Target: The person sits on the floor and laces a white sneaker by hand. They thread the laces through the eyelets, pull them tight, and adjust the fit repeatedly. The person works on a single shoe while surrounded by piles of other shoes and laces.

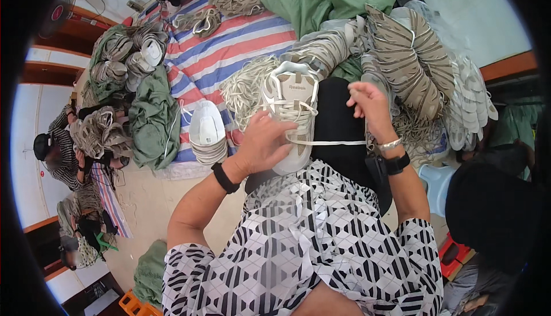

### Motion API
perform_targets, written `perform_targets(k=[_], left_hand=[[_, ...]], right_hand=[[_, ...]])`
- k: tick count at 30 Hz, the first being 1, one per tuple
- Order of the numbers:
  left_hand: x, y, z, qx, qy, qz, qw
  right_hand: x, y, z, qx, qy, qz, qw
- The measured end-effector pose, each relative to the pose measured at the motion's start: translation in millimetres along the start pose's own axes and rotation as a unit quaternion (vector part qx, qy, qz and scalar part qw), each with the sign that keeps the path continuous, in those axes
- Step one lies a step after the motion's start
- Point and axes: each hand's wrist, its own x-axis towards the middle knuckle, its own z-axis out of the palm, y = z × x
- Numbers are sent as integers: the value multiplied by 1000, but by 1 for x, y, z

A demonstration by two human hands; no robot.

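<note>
A beige and white shoe upper [299,95] lies over my lap, toe toward me, its pale lace crossing the front in rows. My left hand [265,142] rests on its left side, thumb and index finger apart around the lacing. From there a flat white lace [330,142] runs taut to the right, ending from view beside my right wrist. My right hand [368,105] is raised right of the upper, its fingers curled in toward the thumb. Whether the lace passes into those fingers cannot be made out.
Loose laces [248,89] lie heaped behind the upper. A stack of white-lined pieces [208,132] stands left, by a green sack [154,118]. Bundled uppers [410,57] pile up at right. A light blue stool [437,187] is at my right. Another person [60,144] sits far left.
</note>
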Motion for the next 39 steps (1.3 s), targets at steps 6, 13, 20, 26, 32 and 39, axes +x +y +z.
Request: perform_targets(k=[6, 13, 20, 26, 32, 39], left_hand=[[26, -17, 0, 156, 178, -4, 972], [45, -13, -1, 254, 64, -79, 962], [43, -14, 6, -64, 125, -285, 948], [47, -11, -16, 73, 77, -120, 987], [52, -20, -25, 269, 26, 37, 962], [77, -15, -4, 320, -10, -94, 943]], right_hand=[[-32, -9, 53, -345, -73, -225, 909], [-5, 0, 67, -258, -87, -159, 949], [-2, -4, 68, -82, -39, -55, 994], [-12, -6, 80, 10, -18, -67, 998], [-9, -7, 80, -244, -6, -185, 952], [2, -7, 83, -362, 11, -162, 918]])
